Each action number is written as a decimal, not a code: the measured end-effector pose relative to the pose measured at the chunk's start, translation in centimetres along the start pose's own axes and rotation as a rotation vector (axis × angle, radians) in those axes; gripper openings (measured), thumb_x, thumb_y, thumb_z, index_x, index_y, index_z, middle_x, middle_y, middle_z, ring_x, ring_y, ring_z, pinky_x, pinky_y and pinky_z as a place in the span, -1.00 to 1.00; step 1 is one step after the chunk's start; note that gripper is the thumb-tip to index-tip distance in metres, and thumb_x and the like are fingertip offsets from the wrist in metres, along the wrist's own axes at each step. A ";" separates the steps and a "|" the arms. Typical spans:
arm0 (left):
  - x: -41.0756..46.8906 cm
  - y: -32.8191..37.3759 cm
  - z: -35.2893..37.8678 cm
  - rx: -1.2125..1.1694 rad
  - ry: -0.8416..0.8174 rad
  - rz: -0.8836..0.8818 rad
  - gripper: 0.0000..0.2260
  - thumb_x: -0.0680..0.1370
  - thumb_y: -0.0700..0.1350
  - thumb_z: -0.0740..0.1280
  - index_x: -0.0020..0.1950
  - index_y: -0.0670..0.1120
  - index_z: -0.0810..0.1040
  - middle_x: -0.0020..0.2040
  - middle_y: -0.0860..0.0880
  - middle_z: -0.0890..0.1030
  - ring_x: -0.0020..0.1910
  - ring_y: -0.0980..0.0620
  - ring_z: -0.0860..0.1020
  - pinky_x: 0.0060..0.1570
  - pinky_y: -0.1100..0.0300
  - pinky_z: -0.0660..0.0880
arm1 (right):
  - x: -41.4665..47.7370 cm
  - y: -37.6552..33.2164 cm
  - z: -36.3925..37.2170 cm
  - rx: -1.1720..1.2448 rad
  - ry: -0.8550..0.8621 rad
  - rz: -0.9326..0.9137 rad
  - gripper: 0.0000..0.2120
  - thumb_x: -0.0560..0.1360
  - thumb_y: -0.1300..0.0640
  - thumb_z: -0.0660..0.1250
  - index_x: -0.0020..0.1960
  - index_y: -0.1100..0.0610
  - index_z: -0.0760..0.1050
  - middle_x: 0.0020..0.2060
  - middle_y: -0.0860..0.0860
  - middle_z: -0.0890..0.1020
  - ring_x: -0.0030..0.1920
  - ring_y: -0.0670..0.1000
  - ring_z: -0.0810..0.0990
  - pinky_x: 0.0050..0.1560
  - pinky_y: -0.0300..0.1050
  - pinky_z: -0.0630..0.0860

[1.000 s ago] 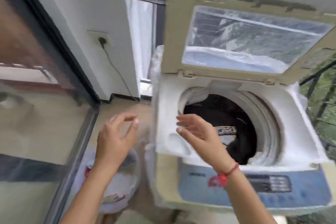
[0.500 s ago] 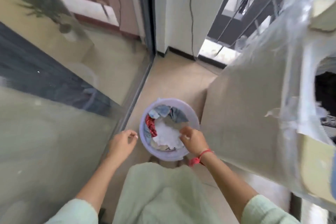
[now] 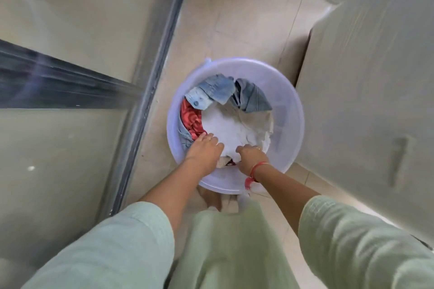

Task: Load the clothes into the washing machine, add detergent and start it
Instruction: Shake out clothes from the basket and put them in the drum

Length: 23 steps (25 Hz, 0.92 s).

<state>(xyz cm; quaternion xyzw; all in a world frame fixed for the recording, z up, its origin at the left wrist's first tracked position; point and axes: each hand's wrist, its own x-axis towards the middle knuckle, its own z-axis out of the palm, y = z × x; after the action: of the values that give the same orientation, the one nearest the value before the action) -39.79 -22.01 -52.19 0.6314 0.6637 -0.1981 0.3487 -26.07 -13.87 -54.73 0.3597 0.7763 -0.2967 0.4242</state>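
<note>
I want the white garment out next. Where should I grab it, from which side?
Probably the bunched near edge of the white garment, from above: it lies spread atop the pile; the right hand curls there, beside the left hand.

A second ago both were up at the open top of the washing machine (image 3: 366,77). Now they are down in the tub (image 3: 293,110) on the floor. Half a second ago the left grip (image 3: 206,145) was outside the tub, just past its left rim. Now it is inside, with its fingers lying on the clothes where the red cloth (image 3: 190,119) meets the white cloth (image 3: 225,129). The right grip (image 3: 250,155) has slid toward the tub's near rim, and its fingers curl into the white cloth. The machine's dark hole is gone from view. Only its side shows, right of the tub.
</note>
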 end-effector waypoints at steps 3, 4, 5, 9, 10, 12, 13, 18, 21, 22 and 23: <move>4.4 0.3 3.8 0.062 -0.162 -0.105 -0.57 0.57 -0.12 0.17 0.43 -0.08 0.23 0.40 -0.14 0.32 0.48 -0.16 0.13 0.44 -0.14 -0.11 | 4.5 2.4 2.9 -0.268 -0.072 0.032 -0.59 0.54 -0.02 0.20 0.33 0.11 0.34 0.30 0.14 0.40 0.31 0.19 0.37 0.32 0.08 0.27; 5.3 0.1 4.8 0.067 -0.200 -0.145 -0.57 0.58 -0.09 0.17 0.44 -0.07 0.21 0.41 -0.14 0.30 0.48 -0.18 0.12 0.43 -0.16 -0.14 | 5.7 2.9 3.5 -0.327 -0.073 0.020 -0.59 0.54 -0.06 0.18 0.33 0.10 0.36 0.30 0.13 0.41 0.32 0.19 0.36 0.34 0.12 0.21; 5.8 -0.1 5.5 0.074 -0.220 -0.170 -0.57 0.58 -0.06 0.18 0.44 -0.06 0.22 0.41 -0.13 0.29 0.47 -0.19 0.13 0.43 -0.16 -0.14 | 6.5 3.1 3.8 -0.357 -0.053 -0.002 -0.63 0.55 -0.04 0.16 0.30 0.08 0.39 0.27 0.12 0.43 0.30 0.19 0.38 0.35 0.17 0.18; 5.4 -0.2 5.1 0.094 -0.112 -0.155 -0.74 0.56 -0.09 0.22 0.25 -0.05 0.44 0.24 -0.10 0.42 0.30 -0.14 0.36 0.43 -0.18 -0.08 | 6.4 3.4 2.6 -0.107 0.038 -0.027 -0.79 0.56 0.16 0.10 0.11 0.11 0.46 0.06 0.11 0.60 0.14 0.16 0.53 0.32 0.12 0.20; 5.1 -0.1 4.7 0.074 -0.081 -0.146 -0.77 0.56 -0.12 0.21 0.21 -0.07 0.45 0.19 -0.10 0.47 0.23 -0.12 0.43 0.43 -0.16 -0.08 | 5.7 3.8 1.8 0.020 0.052 -0.014 -0.82 0.56 0.16 0.12 0.06 0.12 0.47 0.02 0.13 0.62 0.10 0.17 0.55 0.26 0.05 0.28; 4.4 -0.3 3.6 -0.072 0.003 -0.144 -0.83 0.57 -0.17 0.18 0.16 -0.11 0.40 0.06 -0.10 0.55 0.10 -0.11 0.52 0.42 -0.09 0.04 | 4.3 4.6 -0.3 0.297 0.122 0.016 -0.87 0.57 0.15 0.17 -0.02 0.16 0.47 -0.05 0.18 0.62 0.02 0.19 0.56 0.01 -0.06 0.41; 3.8 -0.5 2.8 -0.232 0.080 -0.161 -0.86 0.59 -0.17 0.17 0.14 -0.14 0.37 -0.02 -0.13 0.58 0.03 -0.14 0.55 0.34 -0.07 0.19 | 3.3 4.9 -1.5 0.439 0.184 0.041 -0.86 0.57 0.16 0.17 -0.03 0.19 0.47 -0.08 0.20 0.61 -0.02 0.18 0.56 -0.08 -0.09 0.40; -0.2 -1.3 -3.1 -0.805 0.599 -0.269 -0.78 0.64 -0.10 0.09 0.07 -0.27 0.34 -0.28 -0.23 0.49 -0.30 -0.25 0.49 -0.37 0.04 0.27 | -2.0 5.5 -6.8 1.085 0.569 0.133 -0.84 0.61 0.16 0.12 -0.12 0.18 0.35 -0.29 -0.01 0.42 -0.17 0.02 0.40 -0.27 -0.22 0.31; -2.2 -1.3 -5.8 -0.940 0.750 -0.257 -0.66 0.61 0.04 0.01 -0.02 -0.24 0.35 -0.28 -0.09 0.42 -0.32 -0.12 0.42 -0.36 0.11 0.20 | -3.6 4.4 -7.7 1.080 0.593 0.056 -0.83 0.61 0.15 0.13 -0.15 0.17 0.34 -0.34 -0.06 0.39 -0.23 -0.01 0.38 -0.19 -0.14 0.31; -2.6 -1.5 -6.4 -0.987 0.778 -0.263 -0.64 0.58 0.07 0.00 -0.07 -0.21 0.36 -0.29 -0.06 0.40 -0.30 -0.08 0.40 -0.34 0.11 0.19 | -4.5 3.9 -8.3 1.118 0.622 0.042 -0.81 0.60 0.11 0.16 -0.17 0.16 0.35 -0.35 -0.06 0.38 -0.27 -0.04 0.36 -0.18 -0.14 0.31; -3.2 -1.8 -6.8 -1.029 0.763 -0.258 -0.61 0.56 0.13 -0.01 -0.12 -0.18 0.36 -0.31 -0.03 0.39 -0.29 -0.05 0.39 -0.32 0.10 0.20 | -5.5 3.6 -9.0 1.139 0.641 0.022 -0.76 0.56 0.01 0.21 -0.19 0.14 0.37 -0.36 -0.06 0.39 -0.30 -0.07 0.35 -0.20 -0.14 0.31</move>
<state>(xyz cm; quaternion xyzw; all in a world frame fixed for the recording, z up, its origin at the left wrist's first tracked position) -43.13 -19.68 -45.56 0.3253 0.8213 0.3427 0.3197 -25.11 -6.64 -46.26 0.6067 0.5819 -0.5353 -0.0822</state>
